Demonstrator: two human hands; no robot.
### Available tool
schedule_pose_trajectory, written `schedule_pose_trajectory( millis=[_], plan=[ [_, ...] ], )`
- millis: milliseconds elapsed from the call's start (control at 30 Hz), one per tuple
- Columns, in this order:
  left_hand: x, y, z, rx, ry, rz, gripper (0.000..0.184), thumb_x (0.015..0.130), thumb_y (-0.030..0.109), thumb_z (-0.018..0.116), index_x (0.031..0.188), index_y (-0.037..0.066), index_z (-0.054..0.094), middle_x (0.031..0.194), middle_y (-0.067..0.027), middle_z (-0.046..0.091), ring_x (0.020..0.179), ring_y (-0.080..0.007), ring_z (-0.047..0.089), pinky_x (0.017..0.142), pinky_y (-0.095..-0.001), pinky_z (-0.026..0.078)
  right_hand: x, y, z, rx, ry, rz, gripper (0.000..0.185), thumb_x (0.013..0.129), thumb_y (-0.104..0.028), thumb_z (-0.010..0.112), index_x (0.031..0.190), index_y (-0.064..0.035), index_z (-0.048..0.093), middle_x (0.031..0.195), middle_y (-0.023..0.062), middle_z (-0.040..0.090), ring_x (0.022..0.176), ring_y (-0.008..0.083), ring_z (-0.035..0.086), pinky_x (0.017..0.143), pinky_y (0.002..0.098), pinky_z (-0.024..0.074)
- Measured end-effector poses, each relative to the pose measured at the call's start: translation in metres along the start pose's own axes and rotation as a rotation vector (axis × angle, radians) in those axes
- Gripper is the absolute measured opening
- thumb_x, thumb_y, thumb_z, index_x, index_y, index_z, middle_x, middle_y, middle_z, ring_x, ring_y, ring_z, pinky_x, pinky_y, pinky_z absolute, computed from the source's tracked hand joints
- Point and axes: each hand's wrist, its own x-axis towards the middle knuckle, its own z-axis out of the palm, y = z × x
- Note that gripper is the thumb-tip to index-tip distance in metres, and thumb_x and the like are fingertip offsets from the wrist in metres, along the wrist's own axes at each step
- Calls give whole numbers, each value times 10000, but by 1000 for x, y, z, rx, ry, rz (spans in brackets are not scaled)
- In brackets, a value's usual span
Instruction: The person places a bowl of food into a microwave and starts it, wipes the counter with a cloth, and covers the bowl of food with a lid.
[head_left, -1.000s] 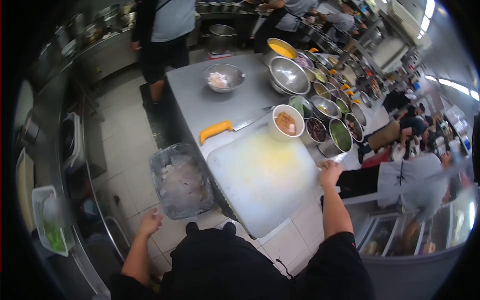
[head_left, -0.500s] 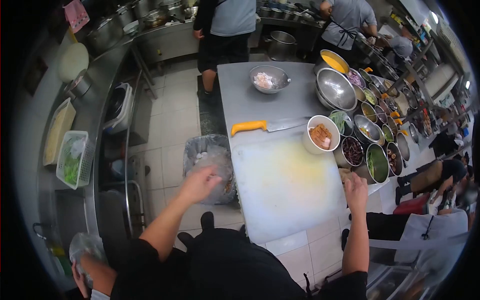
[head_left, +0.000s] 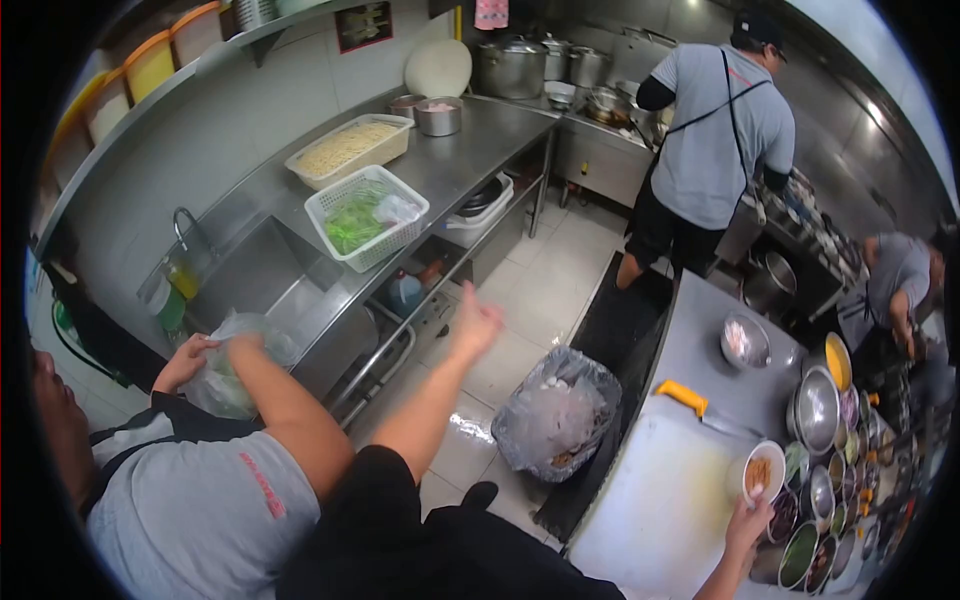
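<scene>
My left hand point(head_left: 477, 325) is raised in front of me over the floor, its index finger stretched out and no object in it. At the lower right, my right hand point(head_left: 748, 522) touches the near side of a white tub point(head_left: 741, 474) of orange-brown food; whether its fingers grip the tub is unclear. The tub stands at the far right edge of a white cutting board point(head_left: 650, 500). A knife with a yellow handle point(head_left: 683, 396) lies beyond the board. A steel bowl of pale food point(head_left: 746, 341) sits farther back.
A co-worker point(head_left: 200, 500) close on my left handles a plastic bag point(head_left: 235, 375) by the sink point(head_left: 275, 285). A lined bin point(head_left: 556, 413) stands on the floor. Baskets of greens point(head_left: 367, 217) and noodles point(head_left: 348, 151) are on the left counter. Another person point(head_left: 715, 130) stands ahead.
The view has swung left, bringing the sink and the near co-worker into sight. My left hand has risen with its index finger extended. My right hand has moved to the tub.
</scene>
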Motion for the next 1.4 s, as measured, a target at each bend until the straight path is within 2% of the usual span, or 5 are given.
schedule_pose_trajectory(
  millis=[267,433,733,1067,1400],
  plan=[
    [190,23,-151,103,294,-44,710,924,200,555,1518,102,177,1183,-204,525,881,-311,610,763,-406,468,-64,-33,-13,123,9,122,404,711,-109,816,976,-4,530,1074,161,485,991,290,527,868,417,470],
    [251,-13,-210,402,16,-259,593,905,369,601,1362,21,454,797,-172,689,600,-289,676,515,-458,556,-85,-78,-34,406,-86,343,391,660,-65,853,905,-35,549,1122,124,477,1054,277,572,834,367,532],
    [47,63,-4,46,-425,168,617,962,174,576,1503,46,308,787,-22,559,589,-65,500,474,-226,455,-123,-92,-68,518,-1,354,345,657,-175,899,804,-65,607,1282,190,578,1127,321,599,899,392,519],
    [-371,100,246,-134,-1695,-432,750,939,300,596,1522,54,192,1409,-214,465,1106,-346,631,814,-446,589,-168,-18,-192,556,87,56,331,695,-168,874,852,-47,608,1365,201,525,1241,358,541,1018,401,463],
    [-526,159,350,-158,-1870,-391,600,910,175,534,1450,25,320,1336,-167,529,1136,-297,617,877,-465,577,-221,128,-290,475,161,326,696,760,-317,816,1331,-64,509,1295,196,541,1114,392,589,949,428,503]
  ],
)
